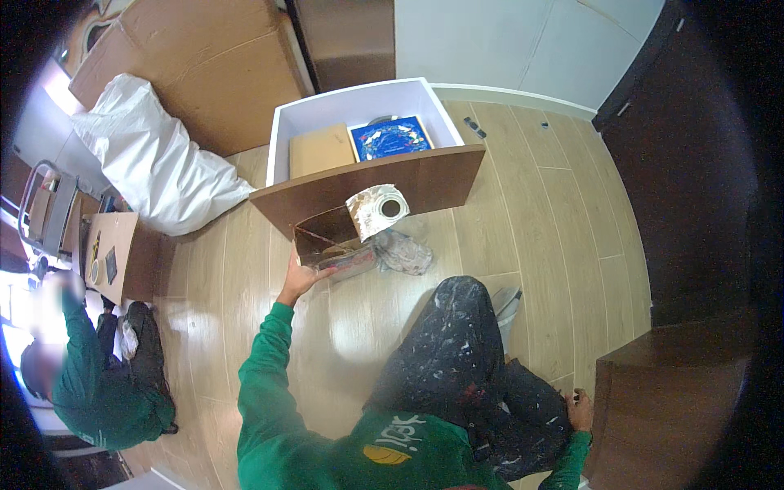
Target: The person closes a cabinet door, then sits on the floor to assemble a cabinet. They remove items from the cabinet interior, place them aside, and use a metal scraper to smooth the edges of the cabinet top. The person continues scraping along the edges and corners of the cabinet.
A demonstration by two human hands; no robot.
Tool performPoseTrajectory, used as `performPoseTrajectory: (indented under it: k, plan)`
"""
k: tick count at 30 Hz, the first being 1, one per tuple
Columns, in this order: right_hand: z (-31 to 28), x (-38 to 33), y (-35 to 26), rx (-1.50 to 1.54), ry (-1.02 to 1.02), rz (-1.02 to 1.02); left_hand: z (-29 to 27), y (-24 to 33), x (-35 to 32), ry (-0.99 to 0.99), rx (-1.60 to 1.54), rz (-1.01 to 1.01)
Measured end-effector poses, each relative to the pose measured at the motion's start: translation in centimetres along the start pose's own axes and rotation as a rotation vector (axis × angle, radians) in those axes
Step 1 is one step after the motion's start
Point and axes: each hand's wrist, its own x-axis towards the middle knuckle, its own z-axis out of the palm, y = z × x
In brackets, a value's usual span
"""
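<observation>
My left hand (302,276) reaches forward in a green sleeve and grips the near left corner of an open brown rectangular container (327,235) on the wooden floor. A stained white roll (378,209) leans against the container's far right side, and a crumpled rag (403,252) lies just right of it. All three sit in front of the brown front panel of a white drawer (367,184). My right hand (580,408) rests low at the right, fingers spread, beside my paint-spattered trouser leg (453,343) and a brown cabinet panel (670,400).
The drawer holds a cardboard box (321,150) and a blue flat box (392,137). A white sack (155,163) and large cardboard sheets (204,57) lie at the back left. Another person in green (90,392) crouches at the left by a small wooden board (114,249). Dark cabinets (678,163) line the right.
</observation>
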Motion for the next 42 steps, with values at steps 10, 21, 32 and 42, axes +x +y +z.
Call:
performPoseTrajectory:
  k: [10, 21, 32, 42]
  plan:
    - [0.2, 1.2, 0.1, 0.003, 0.018, 0.010, -4.6, -1.6, -12.1, 0.563, -0.330, -0.068]
    - [0.5, 1.1, 0.1, 0.037, -0.011, 0.018, -9.2, -8.6, -15.8, 1.255, 0.195, -0.309]
    - [0.3, 1.0, 0.1, 0.019, -0.035, 0.012, -9.8, -9.7, -15.2, 1.315, 0.115, -0.335]
    - [0.2, 0.9, -0.3, 0.033, -0.004, 0.036, 9.6, -5.1, -13.8, 0.761, -0.053, -0.356]
